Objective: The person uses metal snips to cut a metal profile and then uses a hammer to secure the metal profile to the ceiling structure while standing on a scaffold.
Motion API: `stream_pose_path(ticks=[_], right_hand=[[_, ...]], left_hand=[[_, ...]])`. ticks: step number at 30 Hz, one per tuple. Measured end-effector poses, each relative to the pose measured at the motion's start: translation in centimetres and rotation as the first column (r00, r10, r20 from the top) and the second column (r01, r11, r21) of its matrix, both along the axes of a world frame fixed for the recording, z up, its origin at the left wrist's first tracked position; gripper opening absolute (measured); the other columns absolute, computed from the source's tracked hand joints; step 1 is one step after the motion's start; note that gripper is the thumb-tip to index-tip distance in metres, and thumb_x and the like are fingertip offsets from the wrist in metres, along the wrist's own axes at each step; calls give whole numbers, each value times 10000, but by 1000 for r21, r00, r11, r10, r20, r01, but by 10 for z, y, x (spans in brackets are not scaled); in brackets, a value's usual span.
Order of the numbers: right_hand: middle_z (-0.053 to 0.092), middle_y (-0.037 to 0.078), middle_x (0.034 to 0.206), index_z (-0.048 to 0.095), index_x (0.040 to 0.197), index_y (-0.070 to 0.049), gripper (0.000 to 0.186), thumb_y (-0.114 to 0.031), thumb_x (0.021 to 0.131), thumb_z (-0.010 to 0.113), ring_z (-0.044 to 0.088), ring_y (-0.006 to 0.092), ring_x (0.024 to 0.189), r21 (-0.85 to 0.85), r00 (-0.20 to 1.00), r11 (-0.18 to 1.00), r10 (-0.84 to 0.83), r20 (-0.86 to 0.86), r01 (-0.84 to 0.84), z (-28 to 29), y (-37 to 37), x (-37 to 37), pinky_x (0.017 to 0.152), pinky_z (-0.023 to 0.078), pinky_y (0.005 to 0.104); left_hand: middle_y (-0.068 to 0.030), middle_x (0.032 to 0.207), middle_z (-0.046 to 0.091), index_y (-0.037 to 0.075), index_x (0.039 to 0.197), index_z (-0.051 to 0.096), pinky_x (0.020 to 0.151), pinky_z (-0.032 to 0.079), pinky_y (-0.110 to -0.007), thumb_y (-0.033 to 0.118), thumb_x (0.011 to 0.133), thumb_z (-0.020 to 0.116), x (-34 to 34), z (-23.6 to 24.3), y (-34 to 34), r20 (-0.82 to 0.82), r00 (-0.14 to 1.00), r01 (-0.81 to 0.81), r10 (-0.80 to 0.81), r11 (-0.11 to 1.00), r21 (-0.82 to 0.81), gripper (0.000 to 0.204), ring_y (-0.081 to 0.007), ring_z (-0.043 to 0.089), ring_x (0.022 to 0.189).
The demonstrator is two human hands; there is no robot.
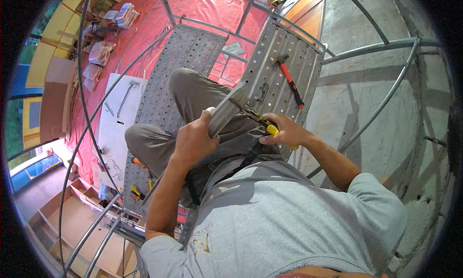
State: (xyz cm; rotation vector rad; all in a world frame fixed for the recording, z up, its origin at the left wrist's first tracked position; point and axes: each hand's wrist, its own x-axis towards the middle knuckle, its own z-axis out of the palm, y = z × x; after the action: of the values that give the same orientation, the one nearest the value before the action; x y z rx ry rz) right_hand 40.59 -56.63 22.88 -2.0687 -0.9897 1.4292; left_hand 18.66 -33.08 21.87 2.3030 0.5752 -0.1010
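My left hand [195, 139] is closed around a long grey metal strip [227, 109], which slants up and to the right over my lap. A pair of yellow-handled pliers or snips [272, 129] sits in my closed right hand [287, 132]. Its dark jaws point up and left, at the strip's right edge; whether they grip it I cannot tell. Beyond my right hand, a red-and-black-handled hammer [291, 82] lies on the perforated metal plank [308, 51]. A small dark object [263, 90], too unclear to name, rests on the plank nearer the strip.
I sit cross-legged on scaffold planks with gaps between them. Yellow-handled tools [136, 193] lie at the left plank's near end. Scaffold tubes [381, 106] cross both sides. A rough concrete wall [386, 133] stands right. Below are red sheeting [202, 7] and a white board [113, 128].
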Motion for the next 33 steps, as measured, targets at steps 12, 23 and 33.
stream_pose_path(ticks=[12,23,33], right_hand=[[676,197,1267,550,1403,19,832,-489,814,846,641,306,1188,95,995,993,81,-65,-74,-3,10,8,1015,485,414],[689,155,1206,561,1371,30,769,-374,797,875,640,263,1122,62,988,998,2,-152,8,-1,12,-4,980,485,377],[598,101,820,636,1084,15,523,-355,804,877,571,187,786,232,993,972,-42,109,16,-11,6,-3,726,462,367]], left_hand=[[-275,962,736,77,1374,572,855,573,-550,202,737,783,-3,-1,-1,64,988,-131,143,979,-153,683,-475,720,937],[-279,981,734,76,1383,560,861,574,-545,207,737,792,-2,9,-2,26,991,-125,128,988,-88,699,-470,722,956],[-274,988,742,-14,1389,553,855,589,-427,148,750,807,0,20,5,67,989,-116,130,976,-186,706,-367,772,945]])
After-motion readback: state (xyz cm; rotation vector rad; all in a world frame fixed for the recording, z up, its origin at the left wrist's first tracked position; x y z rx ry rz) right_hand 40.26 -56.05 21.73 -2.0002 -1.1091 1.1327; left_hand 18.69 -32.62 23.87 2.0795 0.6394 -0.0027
